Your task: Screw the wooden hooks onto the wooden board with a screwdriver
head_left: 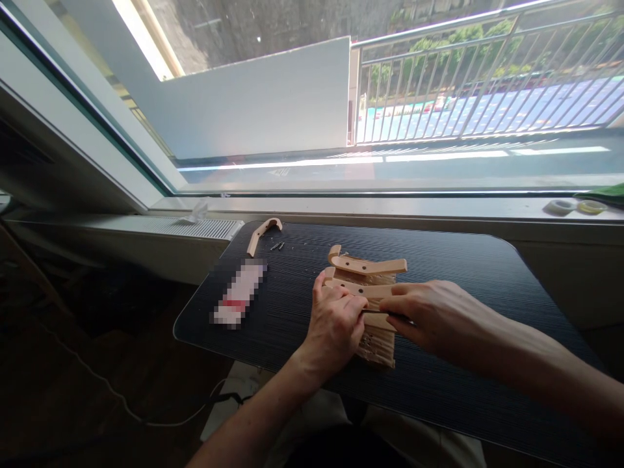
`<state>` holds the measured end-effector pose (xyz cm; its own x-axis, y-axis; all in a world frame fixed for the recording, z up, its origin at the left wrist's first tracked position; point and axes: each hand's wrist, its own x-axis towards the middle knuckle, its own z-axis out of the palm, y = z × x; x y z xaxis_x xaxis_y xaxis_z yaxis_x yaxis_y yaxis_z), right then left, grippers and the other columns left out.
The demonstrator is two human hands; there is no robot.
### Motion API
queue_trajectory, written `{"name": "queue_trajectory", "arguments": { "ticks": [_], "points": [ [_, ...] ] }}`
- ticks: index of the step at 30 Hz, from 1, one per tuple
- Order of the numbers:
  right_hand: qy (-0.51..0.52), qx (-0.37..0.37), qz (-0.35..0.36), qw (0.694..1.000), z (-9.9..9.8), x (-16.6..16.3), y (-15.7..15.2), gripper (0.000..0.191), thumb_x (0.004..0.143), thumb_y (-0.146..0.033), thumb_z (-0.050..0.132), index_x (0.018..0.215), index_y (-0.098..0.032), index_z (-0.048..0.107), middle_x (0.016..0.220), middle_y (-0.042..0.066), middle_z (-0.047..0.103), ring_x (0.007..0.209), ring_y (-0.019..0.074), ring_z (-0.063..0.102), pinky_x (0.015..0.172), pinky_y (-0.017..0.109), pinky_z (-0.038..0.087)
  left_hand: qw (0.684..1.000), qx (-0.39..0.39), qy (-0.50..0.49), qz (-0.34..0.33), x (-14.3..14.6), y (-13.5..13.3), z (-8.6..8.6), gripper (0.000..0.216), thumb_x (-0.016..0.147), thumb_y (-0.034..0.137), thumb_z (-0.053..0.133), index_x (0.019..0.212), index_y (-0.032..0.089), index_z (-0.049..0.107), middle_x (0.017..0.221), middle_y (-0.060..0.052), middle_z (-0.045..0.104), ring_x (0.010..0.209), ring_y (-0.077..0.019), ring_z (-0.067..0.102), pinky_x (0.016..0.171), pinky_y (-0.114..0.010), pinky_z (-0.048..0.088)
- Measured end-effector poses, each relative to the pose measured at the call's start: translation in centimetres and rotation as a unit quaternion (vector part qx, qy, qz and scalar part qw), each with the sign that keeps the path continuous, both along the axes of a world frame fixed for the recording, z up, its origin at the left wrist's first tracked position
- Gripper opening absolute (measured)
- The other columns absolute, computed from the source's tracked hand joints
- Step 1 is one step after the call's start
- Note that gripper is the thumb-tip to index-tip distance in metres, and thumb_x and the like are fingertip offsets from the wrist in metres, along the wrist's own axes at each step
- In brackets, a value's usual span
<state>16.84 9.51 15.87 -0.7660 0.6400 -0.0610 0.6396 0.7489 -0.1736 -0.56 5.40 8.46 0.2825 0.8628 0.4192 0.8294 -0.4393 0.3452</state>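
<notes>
My left hand (336,318) is closed around the left end of the wooden pieces, with its fingertips pressed near a hole. My right hand (429,309) pinches a thin dark tool (408,320), mostly covered by the fingers, and its fingertips meet the left hand's. Between the hands lies a wooden piece with holes (348,286); another pale wooden piece (381,322) shows below it. Beyond them rests a curved wooden hook (375,266) with two dark holes. Under these is a torn sheet of corrugated cardboard (383,351).
On the black table (468,266), another curved wooden hook (262,235) lies at the far left beside small metal screws (277,246). A blurred pinkish packet (241,292) is nearer. Rolls of tape (560,207) sit on the windowsill. A white cable (131,409) trails across the floor.
</notes>
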Motion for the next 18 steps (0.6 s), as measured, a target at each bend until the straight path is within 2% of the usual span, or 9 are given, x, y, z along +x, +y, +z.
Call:
{"name": "queue_trajectory", "arguments": {
  "ticks": [6, 14, 18],
  "points": [
    [-0.054, -0.016, 0.03, 0.998, 1.3, -1.2, 1.1, 0.019, 0.079, -0.017, 0.051, 0.077, -0.022, 0.07, 0.073, 0.003, 0.067, 0.067, 0.0151, 0.062, 0.056, 0.024, 0.035, 1.0, -0.008, -0.002, -0.002, -0.2, 0.0, 0.1, 0.01, 0.079, 0.015, 0.055, 0.08, 0.022, 0.062, 0.077, 0.001, 0.065, 0.087, -0.0175, 0.056, 0.111, -0.052, 0.012],
    [-0.074, -0.007, 0.058, 0.996, 1.6, -1.3, 1.6, 0.021, 0.076, -0.012, 0.052, 0.077, -0.025, 0.069, 0.074, -0.001, 0.069, 0.069, 0.0154, 0.061, 0.053, 0.024, 0.031, 1.0, -0.008, 0.0, 0.001, -0.2, 0.1, 0.1, 0.009, 0.076, 0.014, 0.057, 0.078, 0.021, 0.063, 0.076, 0.0, 0.065, 0.089, -0.019, 0.054, 0.109, -0.053, 0.016],
    [-0.071, 0.034, 0.067, 0.995, 2.0, -1.7, 1.5, 0.019, 0.072, -0.011, 0.057, 0.073, -0.025, 0.07, 0.072, -0.001, 0.069, 0.066, 0.0148, 0.061, 0.052, 0.023, 0.032, 1.0, -0.011, 0.007, -0.003, -0.2, 0.1, 0.1, 0.009, 0.076, 0.014, 0.057, 0.076, 0.021, 0.062, 0.075, -0.001, 0.064, 0.088, -0.0201, 0.054, 0.108, -0.055, 0.018]
  ]
}}
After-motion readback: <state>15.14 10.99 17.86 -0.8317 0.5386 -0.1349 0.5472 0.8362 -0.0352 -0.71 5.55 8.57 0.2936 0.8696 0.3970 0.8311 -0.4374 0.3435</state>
